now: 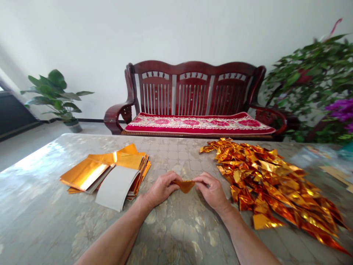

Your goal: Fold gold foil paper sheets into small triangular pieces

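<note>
While the left hand (162,187) pinches one end of a small folded piece of gold foil paper (186,187), the right hand (212,188) grips the opposite end between thumb and index finger. Both sets of fingertips are clamped on the foil and cover its two ends, so only the middle shows, with a straight upper edge and a point dipping toward the viewer; the inner folds cannot be made out. The remaining fingers of each hand curl behind and are partly hidden. The piece sits between the hands, just above or against the patterned tablecloth (176,228); which of the two is unclear.

To the left lies a fanned stack of gold foil sheets (88,171), its lower layers mostly covered, with a pale grey sheet (117,187) facing up at the near side. To the right spreads a heap of folded foil pieces (259,173), overlapping so closely that single shapes are hard to separate.

Beyond the heap, a clear plastic bag (314,156) has blurred contents, and a tan card (335,175) is cut off by the frame, as are the purple flowers (342,109). The table hides the lower part of the carved wooden bench (194,94). Both forearms run out of the bottom edge.
</note>
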`<control>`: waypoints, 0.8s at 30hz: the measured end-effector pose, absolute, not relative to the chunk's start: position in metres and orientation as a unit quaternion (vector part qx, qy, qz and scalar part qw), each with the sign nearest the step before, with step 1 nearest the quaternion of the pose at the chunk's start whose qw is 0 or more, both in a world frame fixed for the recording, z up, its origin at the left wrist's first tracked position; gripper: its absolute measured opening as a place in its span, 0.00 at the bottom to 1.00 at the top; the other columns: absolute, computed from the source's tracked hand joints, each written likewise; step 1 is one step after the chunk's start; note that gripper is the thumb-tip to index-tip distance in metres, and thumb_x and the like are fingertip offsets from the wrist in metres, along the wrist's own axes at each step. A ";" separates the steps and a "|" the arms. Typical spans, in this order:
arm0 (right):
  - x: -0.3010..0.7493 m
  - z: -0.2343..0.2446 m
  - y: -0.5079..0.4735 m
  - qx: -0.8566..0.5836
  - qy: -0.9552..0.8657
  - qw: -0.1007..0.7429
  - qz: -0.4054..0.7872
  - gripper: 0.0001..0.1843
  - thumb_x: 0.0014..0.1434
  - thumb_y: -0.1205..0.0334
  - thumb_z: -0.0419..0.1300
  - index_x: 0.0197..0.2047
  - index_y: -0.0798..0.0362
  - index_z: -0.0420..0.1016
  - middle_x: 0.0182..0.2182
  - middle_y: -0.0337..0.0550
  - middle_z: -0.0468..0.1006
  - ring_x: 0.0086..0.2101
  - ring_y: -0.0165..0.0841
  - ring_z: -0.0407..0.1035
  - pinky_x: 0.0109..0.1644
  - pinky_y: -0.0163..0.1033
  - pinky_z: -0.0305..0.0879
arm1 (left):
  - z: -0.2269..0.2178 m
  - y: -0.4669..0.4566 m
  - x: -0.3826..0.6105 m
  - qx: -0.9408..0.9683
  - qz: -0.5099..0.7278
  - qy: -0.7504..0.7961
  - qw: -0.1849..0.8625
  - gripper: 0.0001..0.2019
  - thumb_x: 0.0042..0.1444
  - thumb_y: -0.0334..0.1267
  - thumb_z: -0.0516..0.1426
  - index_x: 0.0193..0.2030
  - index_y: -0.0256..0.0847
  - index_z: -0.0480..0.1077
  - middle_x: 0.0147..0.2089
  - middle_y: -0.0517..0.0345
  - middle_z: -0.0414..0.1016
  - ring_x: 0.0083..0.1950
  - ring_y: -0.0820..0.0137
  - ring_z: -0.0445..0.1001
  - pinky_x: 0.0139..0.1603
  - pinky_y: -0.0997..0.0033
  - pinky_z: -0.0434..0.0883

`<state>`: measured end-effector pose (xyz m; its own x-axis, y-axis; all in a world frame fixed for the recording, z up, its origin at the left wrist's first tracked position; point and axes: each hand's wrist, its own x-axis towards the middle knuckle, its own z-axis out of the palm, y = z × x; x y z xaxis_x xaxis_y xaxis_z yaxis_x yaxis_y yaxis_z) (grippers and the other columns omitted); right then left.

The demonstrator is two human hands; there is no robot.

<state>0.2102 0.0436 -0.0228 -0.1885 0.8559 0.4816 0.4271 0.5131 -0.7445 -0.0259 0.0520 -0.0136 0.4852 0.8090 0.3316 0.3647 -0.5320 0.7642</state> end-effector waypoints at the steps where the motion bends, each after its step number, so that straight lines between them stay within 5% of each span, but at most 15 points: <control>1: 0.210 -0.023 0.044 -0.436 -0.736 0.463 0.233 0.10 0.58 0.69 0.58 0.35 0.49 0.80 0.30 0.40 0.75 0.32 0.32 0.71 0.37 0.35 0.67 | -0.014 0.052 -0.026 0.800 0.351 0.370 0.316 0.03 0.60 0.34 0.59 0.40 0.40 0.73 0.39 0.58 0.74 0.42 0.70 0.73 0.44 0.73 0.68; 14: 0.210 -0.025 0.045 -0.413 -0.757 0.451 0.227 0.13 0.58 0.71 0.57 0.38 0.48 0.81 0.32 0.40 0.77 0.35 0.31 0.72 0.39 0.35 0.69 | -0.017 0.054 -0.024 0.783 0.318 0.422 0.328 0.02 0.53 0.31 0.60 0.34 0.39 0.71 0.34 0.62 0.72 0.35 0.72 0.69 0.36 0.75 0.64; 24: 0.210 -0.016 0.037 -0.389 -0.802 0.411 0.190 0.12 0.62 0.68 0.57 0.44 0.45 0.80 0.35 0.41 0.78 0.37 0.32 0.73 0.43 0.36 0.70 | -0.017 0.051 -0.024 0.800 0.386 0.394 0.236 0.07 0.63 0.31 0.53 0.34 0.41 0.71 0.37 0.57 0.73 0.41 0.70 0.72 0.44 0.72 0.68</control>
